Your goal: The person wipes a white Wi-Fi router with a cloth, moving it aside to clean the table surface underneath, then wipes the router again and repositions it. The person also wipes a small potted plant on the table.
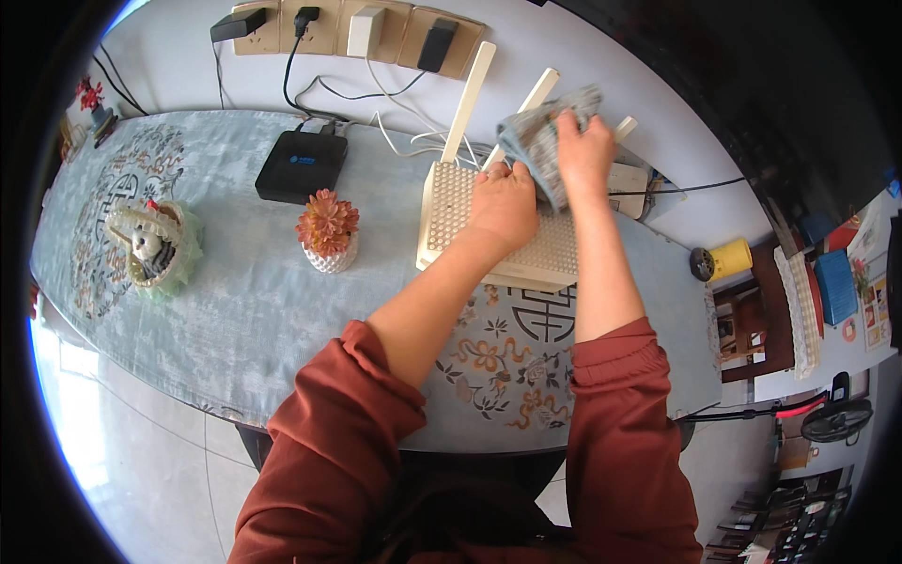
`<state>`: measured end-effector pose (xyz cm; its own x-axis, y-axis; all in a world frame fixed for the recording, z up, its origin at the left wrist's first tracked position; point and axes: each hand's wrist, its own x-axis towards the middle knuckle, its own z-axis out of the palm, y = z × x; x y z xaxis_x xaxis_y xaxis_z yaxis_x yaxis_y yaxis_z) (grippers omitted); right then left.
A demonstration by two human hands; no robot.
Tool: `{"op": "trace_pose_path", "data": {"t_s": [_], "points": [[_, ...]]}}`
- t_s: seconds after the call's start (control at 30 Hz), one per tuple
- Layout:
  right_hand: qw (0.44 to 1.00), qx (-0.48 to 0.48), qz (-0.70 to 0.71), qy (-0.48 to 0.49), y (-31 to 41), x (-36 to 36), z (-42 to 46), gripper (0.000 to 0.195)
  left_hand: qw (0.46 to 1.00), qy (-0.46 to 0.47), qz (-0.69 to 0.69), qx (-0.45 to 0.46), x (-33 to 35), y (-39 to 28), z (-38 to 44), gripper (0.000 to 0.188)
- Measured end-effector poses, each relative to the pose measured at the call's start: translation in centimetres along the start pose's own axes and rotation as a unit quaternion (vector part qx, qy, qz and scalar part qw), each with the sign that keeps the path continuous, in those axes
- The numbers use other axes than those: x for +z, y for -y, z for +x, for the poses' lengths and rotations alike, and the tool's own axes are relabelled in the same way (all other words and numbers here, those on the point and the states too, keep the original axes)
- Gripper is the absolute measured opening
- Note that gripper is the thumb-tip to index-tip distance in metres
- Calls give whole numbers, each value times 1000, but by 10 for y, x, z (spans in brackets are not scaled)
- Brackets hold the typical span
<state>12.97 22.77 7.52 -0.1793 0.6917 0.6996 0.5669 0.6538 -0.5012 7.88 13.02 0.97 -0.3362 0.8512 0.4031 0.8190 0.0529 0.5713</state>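
A white router (451, 190) with a studded top and upright antennas (468, 102) stands on a table with a pale blue patterned cloth. My left hand (504, 204) rests on its top near the back edge, fingers curled at the foot of a middle antenna. That hand partly hides the router. My right hand (586, 151) grips a grey-and-blue cloth (539, 134) over the router's back right part. The cloth hangs across part of the middle antenna, and another antenna (625, 129) shows just right of my right hand.
Left of the router stand a potted artificial succulent (328, 229), a black set-top box (301, 166) and a frilly basket with a toy (151, 243). Wall sockets (320, 28) hold several plugs, with cables trailing behind the router. A white device (627, 189) lies right of it, near a large dark screen (705, 92).
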Motion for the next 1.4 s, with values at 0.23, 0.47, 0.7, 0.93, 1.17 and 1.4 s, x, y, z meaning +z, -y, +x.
{"op": "trace_pose_path", "data": {"t_s": [0.23, 0.47, 0.7, 0.93, 1.17, 1.4], "points": [[995, 53, 68, 59, -6, 4, -26, 30, 1000, 8, 6, 9, 3, 6, 4, 35], [994, 4, 89, -64, 13, -14, 25, 30, 1000, -10, -12, 18, 3, 1, 2, 32], [920, 191, 342, -31, 26, -9, 28, 21, 999, -29, -12, 9, 2, 2, 0, 30], [849, 283, 447, -11, 28, -13, 35, 22, 1000, -16, -18, 8, 3, 4, 2, 30], [960, 152, 235, -26, 15, 1, 23, 23, 1000, 4, 1, 10, 1, 1, 1, 29], [949, 156, 274, -23, 20, -3, 21, 26, 1000, 11, 4, 2, -3, 0, 2, 30]]}}
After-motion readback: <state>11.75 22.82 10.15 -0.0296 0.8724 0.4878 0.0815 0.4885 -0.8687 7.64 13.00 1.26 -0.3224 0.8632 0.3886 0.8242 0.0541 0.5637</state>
